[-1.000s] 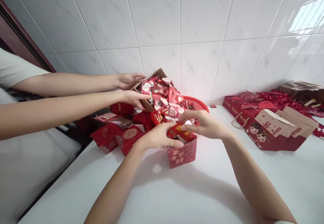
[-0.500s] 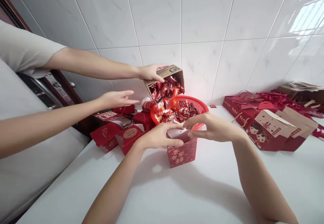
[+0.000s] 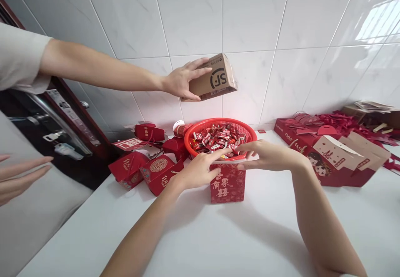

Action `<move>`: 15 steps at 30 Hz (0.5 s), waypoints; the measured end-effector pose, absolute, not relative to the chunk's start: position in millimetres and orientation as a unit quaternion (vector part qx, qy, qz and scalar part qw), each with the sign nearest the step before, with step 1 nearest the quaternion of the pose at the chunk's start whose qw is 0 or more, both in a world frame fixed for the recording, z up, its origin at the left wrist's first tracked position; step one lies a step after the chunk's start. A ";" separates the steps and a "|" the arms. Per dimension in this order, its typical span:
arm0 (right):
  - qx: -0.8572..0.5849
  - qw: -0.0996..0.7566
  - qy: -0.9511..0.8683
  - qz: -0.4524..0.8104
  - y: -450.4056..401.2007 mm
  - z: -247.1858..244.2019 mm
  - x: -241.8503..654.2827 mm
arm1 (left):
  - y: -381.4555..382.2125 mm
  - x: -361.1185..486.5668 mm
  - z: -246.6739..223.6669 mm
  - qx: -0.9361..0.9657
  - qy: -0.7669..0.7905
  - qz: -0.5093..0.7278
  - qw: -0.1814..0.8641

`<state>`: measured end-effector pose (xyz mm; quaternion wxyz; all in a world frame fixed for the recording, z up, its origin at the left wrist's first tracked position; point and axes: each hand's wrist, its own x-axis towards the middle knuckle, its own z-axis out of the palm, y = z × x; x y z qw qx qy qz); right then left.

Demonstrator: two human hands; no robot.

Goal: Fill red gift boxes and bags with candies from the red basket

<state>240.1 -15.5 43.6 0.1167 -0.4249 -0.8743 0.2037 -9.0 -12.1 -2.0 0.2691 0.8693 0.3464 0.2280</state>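
Note:
A red paper gift box point(image 3: 227, 187) with pale lettering stands upright on the white table in front of me. My left hand point(image 3: 200, 169) holds its upper left edge, thumb at the front and index finger stretched over the top. At the upper right corner, my right hand point(image 3: 270, 155) has its thumb and fingers around the rim. Right behind the box is a red plastic basket point(image 3: 251, 133) heaped with wrapped candies point(image 3: 218, 137). Above it, a co-worker's hand point(image 3: 184, 79) grips a brown cardboard carton point(image 3: 212, 79), whose opening faces away from view.
Several red gift boxes point(image 3: 126, 168) crowd the table's left side. On the right stand a large red box point(image 3: 289, 137) and pale-topped folded boxes point(image 3: 353, 160). Another hand of a co-worker point(image 3: 23, 177) shows at the left edge. A tiled wall point(image 3: 250, 14) closes off the back.
The carton has risen and tipped back, and candies that were falling from it now fill the basket. The co-worker's lower hand has drawn back left. My hands stay at the gift box, which has turned slightly.

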 end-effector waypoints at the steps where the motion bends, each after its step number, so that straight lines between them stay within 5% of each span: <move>1: -0.421 0.108 -0.875 0.214 -14.6 43.0 239.3 | -11.7 -7.4 -2.8 0.870 0.343 0.234 0.265; 15: -0.402 0.027 -0.890 0.213 6.3 18.4 224.3 | 0.0 -5.6 -11.0 0.843 0.336 0.263 0.327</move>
